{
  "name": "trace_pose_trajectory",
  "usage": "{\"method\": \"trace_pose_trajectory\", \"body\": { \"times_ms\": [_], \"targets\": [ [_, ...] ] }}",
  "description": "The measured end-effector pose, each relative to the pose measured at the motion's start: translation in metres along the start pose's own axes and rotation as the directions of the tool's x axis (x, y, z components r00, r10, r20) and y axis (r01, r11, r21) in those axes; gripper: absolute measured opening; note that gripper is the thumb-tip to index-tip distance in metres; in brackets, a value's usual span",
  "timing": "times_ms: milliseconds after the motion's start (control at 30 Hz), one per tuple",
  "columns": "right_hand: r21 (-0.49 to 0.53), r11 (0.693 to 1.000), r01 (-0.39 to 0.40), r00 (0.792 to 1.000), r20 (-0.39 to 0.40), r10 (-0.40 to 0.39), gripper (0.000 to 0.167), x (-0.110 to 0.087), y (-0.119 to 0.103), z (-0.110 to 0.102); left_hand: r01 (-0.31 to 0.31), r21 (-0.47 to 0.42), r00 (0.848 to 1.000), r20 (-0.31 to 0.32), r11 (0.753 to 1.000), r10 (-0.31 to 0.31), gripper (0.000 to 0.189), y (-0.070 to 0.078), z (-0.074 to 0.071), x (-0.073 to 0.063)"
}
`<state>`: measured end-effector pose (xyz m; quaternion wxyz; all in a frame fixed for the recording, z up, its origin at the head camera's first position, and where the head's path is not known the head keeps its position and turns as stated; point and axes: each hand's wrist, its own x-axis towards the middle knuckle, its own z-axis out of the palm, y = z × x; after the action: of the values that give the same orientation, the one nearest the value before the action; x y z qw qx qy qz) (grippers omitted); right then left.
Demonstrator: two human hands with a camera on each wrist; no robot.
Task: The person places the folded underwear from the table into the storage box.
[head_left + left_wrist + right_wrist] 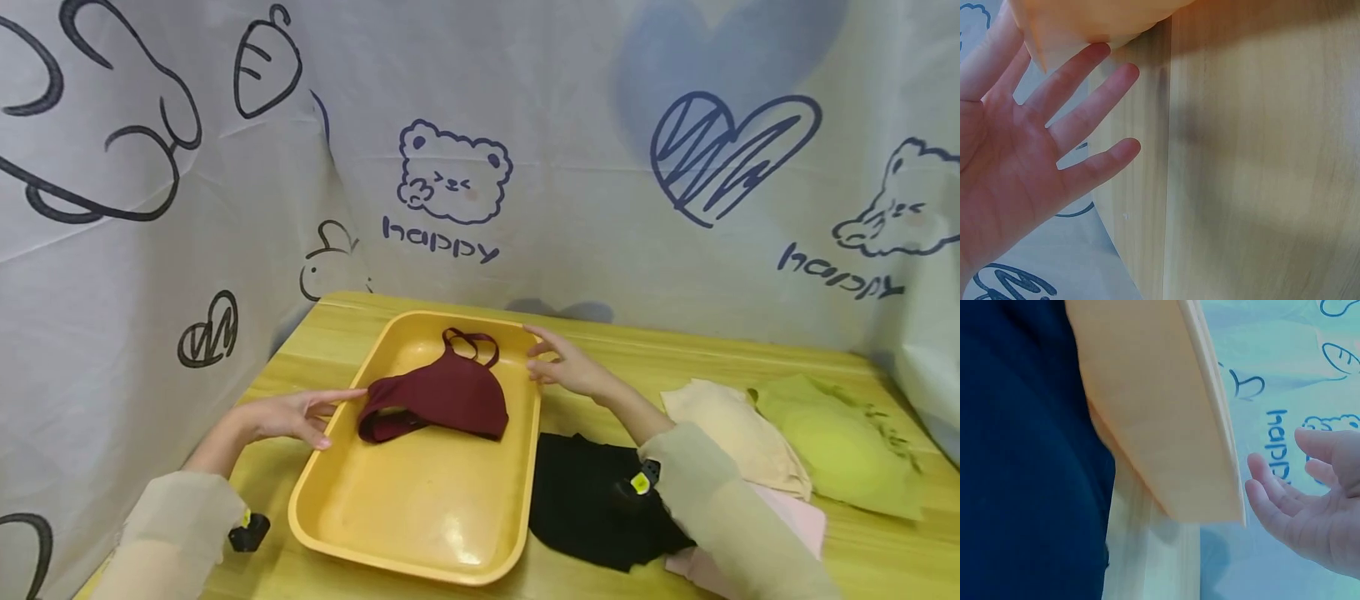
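A maroon bra (442, 392) lies in the upper half of a yellow tray (420, 571), its straps toward the far end. At the tray's left wall is my left hand (288, 417), with one fingertip over the rim beside the bra band. Seen from the left wrist, that hand (1029, 144) has its fingers spread, some against the tray's outer side (1085, 22). My right hand (566, 362) is by the far right rim, fingers loosely bent. In the right wrist view this hand (1316, 506) holds nothing, its fingertips near the tray's edge (1210, 412).
Right of the tray lies a black garment (585, 500), partly under my right forearm. Farther right are a cream bra (738, 429), a yellow-green garment (840, 442) and a pink cloth (802, 521). A printed white sheet (570, 208) hangs behind the wooden table (675, 342).
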<state>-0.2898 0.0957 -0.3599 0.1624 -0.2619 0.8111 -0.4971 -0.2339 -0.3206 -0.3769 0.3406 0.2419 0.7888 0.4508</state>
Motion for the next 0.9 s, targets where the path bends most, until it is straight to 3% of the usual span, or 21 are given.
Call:
{"method": "trace_pose_trajectory", "body": {
  "times_ms": [567, 900],
  "targets": [
    [0.015, 0.996, -0.082, 0.997, -0.003, 0.082, 0.062, -0.032, 0.025, -0.031, 0.039, -0.009, 0.999, -0.034, 0.999, -0.040, 0.085, 0.003, 0.002, -0.004],
    [0.020, 0.987, -0.157, 0.987, -0.006, 0.158, 0.063, -0.056, 0.042, -0.051, 0.010, -0.012, 1.000, -0.017, 1.000, -0.010, 0.083, -0.001, 0.002, -0.001]
  ]
}}
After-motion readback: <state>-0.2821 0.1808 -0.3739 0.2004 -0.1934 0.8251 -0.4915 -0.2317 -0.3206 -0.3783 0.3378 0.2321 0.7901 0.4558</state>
